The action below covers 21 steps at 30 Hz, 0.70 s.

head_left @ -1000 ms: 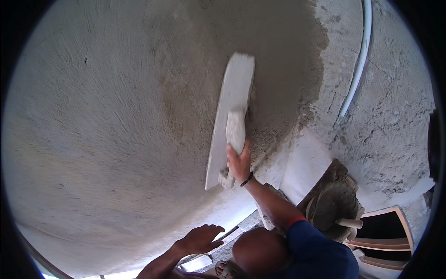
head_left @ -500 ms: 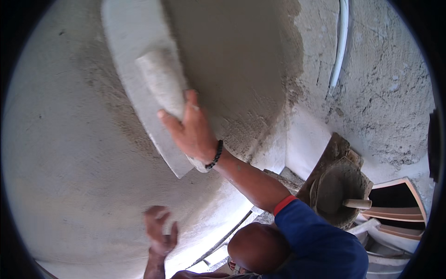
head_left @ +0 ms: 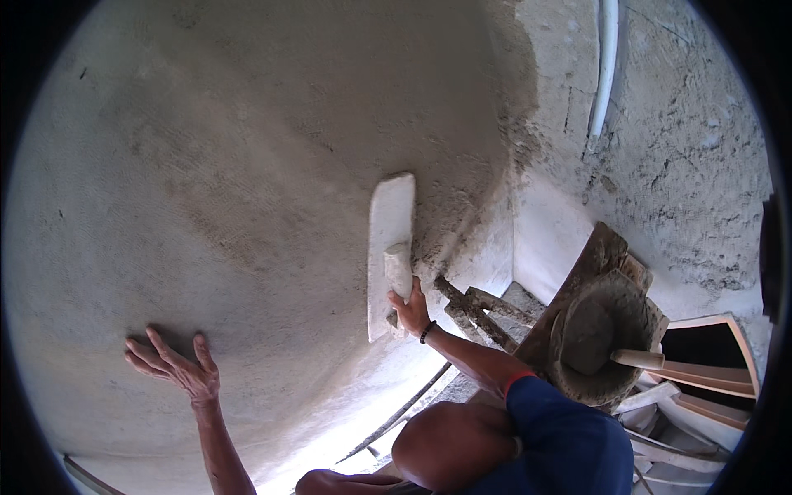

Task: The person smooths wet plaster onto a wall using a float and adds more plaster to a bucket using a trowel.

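Note:
My right hand (head_left: 410,311) is closed around the handle of a long, pale plastering float (head_left: 389,216). The float's blade stands near upright against the grey plastered wall (head_left: 272,272), low down and close to the corner. A black bead bracelet circles the right wrist. Well off to the left, my left hand (head_left: 183,367) rests on the wall with its fingers spread, holding nothing. Darker, damp-looking plaster covers the wall's upper part, above the float.
On the right, a mortar-crusted bucket (head_left: 568,375) holds grey mortar and a tool with a wooden handle (head_left: 637,359). Beside it leans a dirty board (head_left: 582,280). Dirty wooden pieces (head_left: 478,318) lie near the corner. A white pipe (head_left: 606,70) runs down the rough side wall.
My right hand has moved the float down and to the right, and it now looks smaller and farther off. My left hand has moved left and up onto the wall, fingers spread.

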### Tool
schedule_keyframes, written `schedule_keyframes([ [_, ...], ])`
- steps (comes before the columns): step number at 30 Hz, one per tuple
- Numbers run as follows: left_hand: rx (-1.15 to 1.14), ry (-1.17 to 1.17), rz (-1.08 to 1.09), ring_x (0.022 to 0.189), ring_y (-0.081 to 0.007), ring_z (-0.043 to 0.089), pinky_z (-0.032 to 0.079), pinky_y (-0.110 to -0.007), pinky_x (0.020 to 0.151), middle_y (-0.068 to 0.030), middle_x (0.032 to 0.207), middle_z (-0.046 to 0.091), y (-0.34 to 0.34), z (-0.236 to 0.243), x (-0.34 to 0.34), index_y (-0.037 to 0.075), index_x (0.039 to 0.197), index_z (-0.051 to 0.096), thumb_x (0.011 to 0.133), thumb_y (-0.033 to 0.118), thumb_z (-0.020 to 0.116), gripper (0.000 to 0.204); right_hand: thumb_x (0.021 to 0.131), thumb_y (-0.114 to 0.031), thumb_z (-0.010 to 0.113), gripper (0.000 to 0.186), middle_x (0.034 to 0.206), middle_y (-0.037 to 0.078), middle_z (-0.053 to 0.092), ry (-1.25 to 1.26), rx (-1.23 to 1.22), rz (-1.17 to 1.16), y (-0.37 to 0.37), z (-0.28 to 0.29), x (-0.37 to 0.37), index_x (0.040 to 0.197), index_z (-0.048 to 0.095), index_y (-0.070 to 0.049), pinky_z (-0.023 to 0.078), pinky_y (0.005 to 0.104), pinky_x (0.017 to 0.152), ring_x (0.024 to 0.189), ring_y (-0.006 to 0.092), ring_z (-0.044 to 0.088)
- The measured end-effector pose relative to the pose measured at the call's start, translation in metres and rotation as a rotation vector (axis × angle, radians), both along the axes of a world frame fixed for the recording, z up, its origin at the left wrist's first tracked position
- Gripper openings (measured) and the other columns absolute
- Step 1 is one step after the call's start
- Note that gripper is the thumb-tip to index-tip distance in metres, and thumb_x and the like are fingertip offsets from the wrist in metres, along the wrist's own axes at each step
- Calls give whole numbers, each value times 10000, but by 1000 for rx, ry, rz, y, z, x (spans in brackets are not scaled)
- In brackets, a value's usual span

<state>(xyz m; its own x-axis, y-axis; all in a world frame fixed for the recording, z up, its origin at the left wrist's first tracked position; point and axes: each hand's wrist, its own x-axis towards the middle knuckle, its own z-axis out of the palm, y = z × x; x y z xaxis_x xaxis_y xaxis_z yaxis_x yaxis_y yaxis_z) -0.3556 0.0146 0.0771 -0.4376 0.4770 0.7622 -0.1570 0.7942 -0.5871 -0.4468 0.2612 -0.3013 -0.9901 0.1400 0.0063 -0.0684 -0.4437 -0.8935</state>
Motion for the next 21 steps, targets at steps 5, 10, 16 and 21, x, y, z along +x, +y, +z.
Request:
schedule_keyframes([
  [5, -1, 16, 43, 1450, -395, -1, 49, -660, 1109, -184, 1583, 29, -8, -6, 4, 116, 1513, 221, 924, 638, 385, 804, 893, -354, 647, 581, 930, 210, 643, 600, 369, -182, -9, 121, -17, 1244, 421, 50, 566, 356, 614, 750, 272, 683],
  [10, -47, 41, 42, 1449, -401, -12, 67, -661, 1109, -195, 1581, 12, -3, -7, 4, 111, 1512, 224, 930, 648, 331, 799, 866, -292, 678, 761, 884, 228, 635, 668, 392, -170, 22, 235, -31, 1396, 250, 48, 560, 348, 516, 620, 269, 657],
  [16, -29, 17, 58, 1446, -417, -15, 70, -669, 1101, -201, 1582, 30, -9, -9, 6, 91, 1503, 251, 937, 628, 364, 788, 854, -309, 675, 681, 1216, 272, 570, 524, 431, -224, 26, 131, -46, 1380, 377, 6, 562, 434, 858, 997, 339, 653],
  [21, -28, 34, 24, 1444, -436, 5, 47, -641, 1115, -205, 1579, 82, 1, -3, -5, 70, 1498, 260, 948, 611, 364, 779, 856, -222, 694, 672, 1233, 222, 569, 103, 184, 0, 42, -21, -36, 1381, 358, 30, 479, 395, 922, 1099, 295, 584],
])
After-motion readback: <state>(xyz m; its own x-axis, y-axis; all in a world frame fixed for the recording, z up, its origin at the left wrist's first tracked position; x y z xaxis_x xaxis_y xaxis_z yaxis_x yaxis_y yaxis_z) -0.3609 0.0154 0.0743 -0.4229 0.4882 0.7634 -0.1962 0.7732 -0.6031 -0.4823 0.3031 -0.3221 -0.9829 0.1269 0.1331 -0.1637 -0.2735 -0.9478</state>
